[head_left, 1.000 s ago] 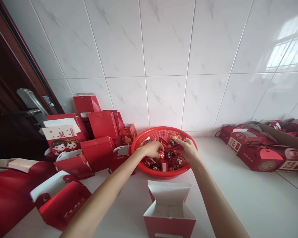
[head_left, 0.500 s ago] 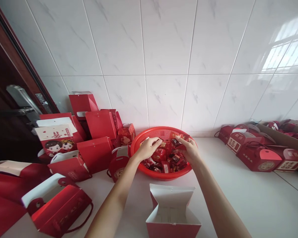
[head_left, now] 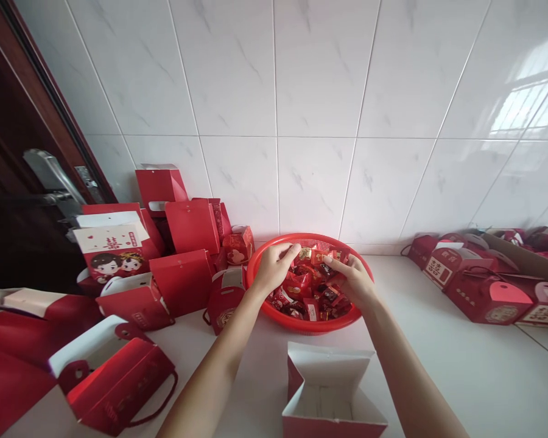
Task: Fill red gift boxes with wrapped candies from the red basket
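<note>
Wrapped candies (head_left: 308, 289) in red, gold and dark wrappers fill a round red plastic basket (head_left: 296, 325) by the wall. My left hand (head_left: 274, 264) is over the basket's left side, thumb and forefinger pinched together; whatever lies between them is too small to make out. At the right side my right hand (head_left: 352, 281) has its thumb and fingertips at a red and gold packet (head_left: 322, 256) near the back of the basket. In front of the basket stands a red box (head_left: 333, 426) with a white inside, its top open.
Red gift boxes (head_left: 180, 283) crowd the left, one with a cord handle (head_left: 158, 410) nearest. More closed red boxes (head_left: 488, 295) and a carton (head_left: 520, 258) sit at the right. Behind is a tiled wall (head_left: 317, 182); a dark door (head_left: 22, 134) is at far left.
The view has shifted, so everything sits slightly further right. My left fingertips have drawn together and moved slightly upward over the basket. My right hand stays by the red and gold packet.
</note>
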The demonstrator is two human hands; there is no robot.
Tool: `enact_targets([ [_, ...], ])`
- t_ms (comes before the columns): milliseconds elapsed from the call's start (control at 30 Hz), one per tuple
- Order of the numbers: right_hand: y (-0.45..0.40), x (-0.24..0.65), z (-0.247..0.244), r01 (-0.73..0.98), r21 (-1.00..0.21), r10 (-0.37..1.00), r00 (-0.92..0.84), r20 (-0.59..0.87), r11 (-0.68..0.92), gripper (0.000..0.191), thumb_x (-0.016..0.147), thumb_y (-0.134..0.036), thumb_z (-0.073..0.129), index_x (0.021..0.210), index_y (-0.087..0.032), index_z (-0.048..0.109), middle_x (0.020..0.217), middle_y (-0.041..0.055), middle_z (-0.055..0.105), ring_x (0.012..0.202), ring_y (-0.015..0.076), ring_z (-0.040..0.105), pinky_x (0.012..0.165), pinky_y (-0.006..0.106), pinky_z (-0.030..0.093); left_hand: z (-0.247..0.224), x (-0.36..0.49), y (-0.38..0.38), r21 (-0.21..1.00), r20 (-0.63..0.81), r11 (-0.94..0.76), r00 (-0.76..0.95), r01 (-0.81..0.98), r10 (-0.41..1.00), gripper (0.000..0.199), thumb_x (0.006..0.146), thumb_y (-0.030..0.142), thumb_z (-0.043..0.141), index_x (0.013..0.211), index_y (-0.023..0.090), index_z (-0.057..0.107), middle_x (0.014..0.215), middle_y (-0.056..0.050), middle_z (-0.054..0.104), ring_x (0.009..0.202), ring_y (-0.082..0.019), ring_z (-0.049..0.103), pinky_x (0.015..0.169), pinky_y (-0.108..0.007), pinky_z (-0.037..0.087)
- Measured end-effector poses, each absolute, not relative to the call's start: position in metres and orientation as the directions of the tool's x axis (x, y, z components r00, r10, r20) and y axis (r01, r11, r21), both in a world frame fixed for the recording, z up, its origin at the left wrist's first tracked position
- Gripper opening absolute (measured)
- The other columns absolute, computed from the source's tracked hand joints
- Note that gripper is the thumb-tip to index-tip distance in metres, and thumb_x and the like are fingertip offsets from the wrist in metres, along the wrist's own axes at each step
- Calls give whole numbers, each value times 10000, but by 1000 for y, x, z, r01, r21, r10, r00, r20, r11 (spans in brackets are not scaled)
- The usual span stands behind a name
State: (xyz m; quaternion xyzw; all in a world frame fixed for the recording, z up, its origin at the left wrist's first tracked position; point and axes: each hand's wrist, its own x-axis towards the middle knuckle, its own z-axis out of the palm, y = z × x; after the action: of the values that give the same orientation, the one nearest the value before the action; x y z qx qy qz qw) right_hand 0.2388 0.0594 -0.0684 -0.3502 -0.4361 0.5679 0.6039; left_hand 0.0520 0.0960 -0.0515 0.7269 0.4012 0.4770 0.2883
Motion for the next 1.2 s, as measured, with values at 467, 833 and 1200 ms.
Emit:
enact_targets([
  [467,50,242,-51,-402,-876,964,133,231,265,324,606,-404,936,768,-184,762,784,43,767,666,183,709,517,242,566,-40,42,86,859,444,-502,341,102,829,368,859,391,685,1182,216,666,1309,-91,671,1176,-270,639,944,-362,521],
  [833,38,245,-34,-299,-927,973,121,197,225,366,555,-411,952,741,-162,760,698,63,760,587,197,694,445,242,514,-34,45,79,862,491,-505,326,-45,808,340,824,391,740,1081,181,664,1118,-70,687,987,-215,663,813,-293,558],
  [1200,32,239,-32,-302,-942,989,46,140,148,383,496,-349,968,764,-162,768,705,58,772,594,218,707,565,308,561,-36,50,74,873,482,-476,313,-102,818,392,842,339,748,1216,245,676,1159,-47,675,873,-163,656,870,-309,537],
])
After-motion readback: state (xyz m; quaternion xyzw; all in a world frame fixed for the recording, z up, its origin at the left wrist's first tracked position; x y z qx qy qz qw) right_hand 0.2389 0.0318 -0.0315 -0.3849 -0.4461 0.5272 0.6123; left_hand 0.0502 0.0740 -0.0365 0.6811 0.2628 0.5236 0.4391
